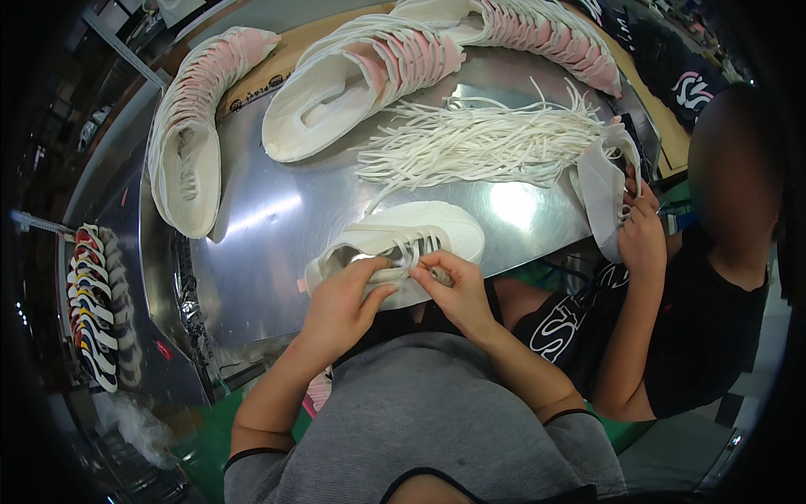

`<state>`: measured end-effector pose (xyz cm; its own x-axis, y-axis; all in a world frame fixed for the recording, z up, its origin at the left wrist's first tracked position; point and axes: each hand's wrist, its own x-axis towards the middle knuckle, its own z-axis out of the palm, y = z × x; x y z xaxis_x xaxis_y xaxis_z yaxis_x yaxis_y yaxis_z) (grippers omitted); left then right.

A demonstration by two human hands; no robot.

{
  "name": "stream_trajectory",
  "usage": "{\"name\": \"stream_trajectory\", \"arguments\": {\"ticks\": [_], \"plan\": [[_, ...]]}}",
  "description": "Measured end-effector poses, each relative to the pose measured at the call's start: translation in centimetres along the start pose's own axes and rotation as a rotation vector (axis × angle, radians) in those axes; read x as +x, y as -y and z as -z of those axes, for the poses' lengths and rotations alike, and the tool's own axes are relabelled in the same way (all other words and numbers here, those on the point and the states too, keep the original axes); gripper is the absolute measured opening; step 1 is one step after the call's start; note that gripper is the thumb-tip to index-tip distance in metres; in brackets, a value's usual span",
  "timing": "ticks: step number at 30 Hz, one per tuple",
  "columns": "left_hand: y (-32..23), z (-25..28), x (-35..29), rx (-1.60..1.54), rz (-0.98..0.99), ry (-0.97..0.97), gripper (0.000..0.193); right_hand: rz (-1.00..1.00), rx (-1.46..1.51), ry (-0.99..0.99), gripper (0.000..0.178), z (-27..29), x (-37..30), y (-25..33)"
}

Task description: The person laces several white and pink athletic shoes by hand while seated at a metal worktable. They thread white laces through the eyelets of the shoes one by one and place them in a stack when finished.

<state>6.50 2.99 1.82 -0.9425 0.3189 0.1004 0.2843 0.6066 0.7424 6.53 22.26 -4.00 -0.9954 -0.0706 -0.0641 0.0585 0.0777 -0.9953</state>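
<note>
A white shoe upper lies on the metal table in front of me, its toe pointing right. A white shoelace runs in loops across its eyelets. My left hand is closed at the near side of the opening, with thumb and fingers on the upper's edge by the lacing. Just to the right, my right hand pinches the shoelace between thumb and fingertips. Part of the upper's near side is hidden behind both hands. Beyond it spreads a loose pile of white shoelaces.
Nested stacks of white uppers with pink linings stand at the left, back centre and back right of the metal table. On the right, a co-worker's hand holds another white upper. Colourful shoe parts hang at far left.
</note>
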Motion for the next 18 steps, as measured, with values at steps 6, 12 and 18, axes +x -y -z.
{"name": "stream_trajectory", "arguments": {"ticks": [6, 12, 18], "plan": [[-0.7, -0.9, 0.4, 0.118, 0.166, 0.048, 0.025, 0.152, -0.051, -0.006, 0.013, -1.0, 0.6, -0.1], [-0.8, -0.9, 0.4, 0.152, 0.217, 0.052, 0.026, -0.012, -0.064, 0.050, 0.012, 0.3, -0.7, 0.5], [-0.4, -0.4, 0.4, 0.051, 0.119, 0.075, 0.030, 0.031, 0.053, 0.018, 0.011, -0.5, -0.1, -0.5]]}}
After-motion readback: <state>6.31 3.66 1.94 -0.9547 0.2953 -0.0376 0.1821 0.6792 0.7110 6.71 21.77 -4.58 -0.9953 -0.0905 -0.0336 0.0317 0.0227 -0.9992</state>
